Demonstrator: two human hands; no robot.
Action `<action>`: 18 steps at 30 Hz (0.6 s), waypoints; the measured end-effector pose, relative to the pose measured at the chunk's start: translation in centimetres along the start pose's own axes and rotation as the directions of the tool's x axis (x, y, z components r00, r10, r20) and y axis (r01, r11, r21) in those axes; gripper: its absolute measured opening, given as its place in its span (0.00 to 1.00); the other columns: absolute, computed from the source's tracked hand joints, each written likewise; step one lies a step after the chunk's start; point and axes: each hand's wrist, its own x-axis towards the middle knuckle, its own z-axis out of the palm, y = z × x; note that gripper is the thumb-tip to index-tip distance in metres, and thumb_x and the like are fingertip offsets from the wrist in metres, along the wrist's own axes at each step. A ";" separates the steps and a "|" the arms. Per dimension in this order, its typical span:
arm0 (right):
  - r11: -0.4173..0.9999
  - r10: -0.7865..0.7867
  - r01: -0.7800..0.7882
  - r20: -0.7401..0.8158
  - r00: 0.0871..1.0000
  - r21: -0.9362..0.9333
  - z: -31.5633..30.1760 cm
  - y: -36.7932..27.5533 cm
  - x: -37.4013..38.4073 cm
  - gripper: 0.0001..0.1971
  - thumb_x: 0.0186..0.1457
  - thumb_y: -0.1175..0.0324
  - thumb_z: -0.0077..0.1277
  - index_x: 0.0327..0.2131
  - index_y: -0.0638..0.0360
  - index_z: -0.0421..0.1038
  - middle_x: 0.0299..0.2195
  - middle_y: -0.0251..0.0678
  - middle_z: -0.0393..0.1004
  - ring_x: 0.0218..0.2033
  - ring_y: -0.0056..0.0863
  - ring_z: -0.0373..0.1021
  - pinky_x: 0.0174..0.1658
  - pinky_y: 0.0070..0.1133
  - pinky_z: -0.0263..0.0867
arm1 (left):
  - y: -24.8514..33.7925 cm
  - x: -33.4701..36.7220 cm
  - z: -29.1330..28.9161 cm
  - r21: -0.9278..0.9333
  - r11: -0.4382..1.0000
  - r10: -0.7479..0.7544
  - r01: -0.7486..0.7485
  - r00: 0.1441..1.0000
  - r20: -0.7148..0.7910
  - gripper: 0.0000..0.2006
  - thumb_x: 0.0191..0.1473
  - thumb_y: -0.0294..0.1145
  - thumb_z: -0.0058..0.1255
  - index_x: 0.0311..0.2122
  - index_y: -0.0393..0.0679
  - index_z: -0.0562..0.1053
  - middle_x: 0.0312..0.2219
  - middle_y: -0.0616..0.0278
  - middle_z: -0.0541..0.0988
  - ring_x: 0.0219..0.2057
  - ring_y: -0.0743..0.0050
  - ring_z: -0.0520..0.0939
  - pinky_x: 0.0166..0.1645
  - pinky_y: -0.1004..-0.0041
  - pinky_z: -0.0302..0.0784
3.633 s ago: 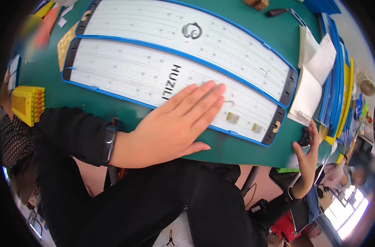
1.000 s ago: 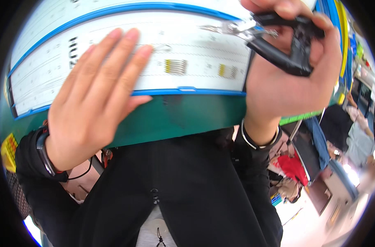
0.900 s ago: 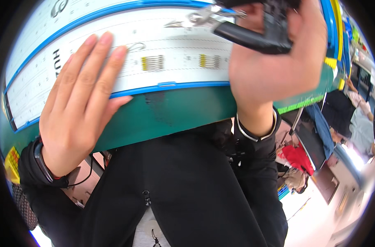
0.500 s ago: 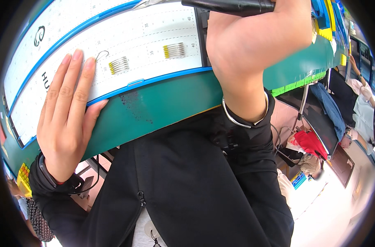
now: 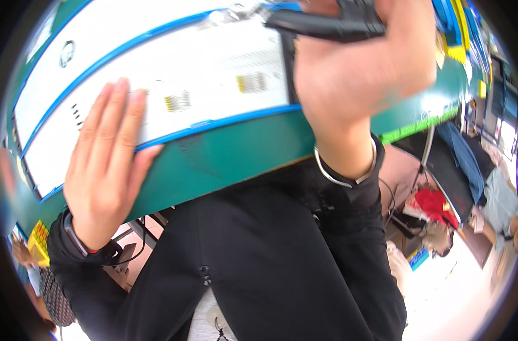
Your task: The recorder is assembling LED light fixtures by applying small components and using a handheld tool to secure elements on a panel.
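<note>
Here, we see the pliers (image 5: 327,26) at the top of the frame, their black handles in the curled right hand (image 5: 369,62), perhaps so that the metal end can point over the white case (image 5: 205,62); how tightly, we cannot tell. Two groups of small wires (image 5: 251,83) lie on the case between the hands. The left hand (image 5: 102,142), well apart from the pliers, rests flat, fingers straight and side by side, probably to steady the case.

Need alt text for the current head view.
The right hand holds black-handled metal pliers over a white two-panel board with blue edges; the left hand lies flat on the board. Two small yellow-ended clusters lie between the hands.
</note>
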 end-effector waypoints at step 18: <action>0.802 0.163 -0.443 0.567 0.807 0.400 3.2 -3.1 0.9 0.12 0.65 0.61 0.21 0.33 0.57 0.52 0.25 0.42 0.65 0.31 0.40 0.70 0.41 0.33 0.69 | 0.3 -1.2 2.0 0.026 0.999 -0.035 0.040 0.984 -0.174 0.29 0.47 0.45 0.53 0.53 0.38 0.70 0.51 0.52 0.72 0.55 0.56 0.72 0.58 0.62 0.67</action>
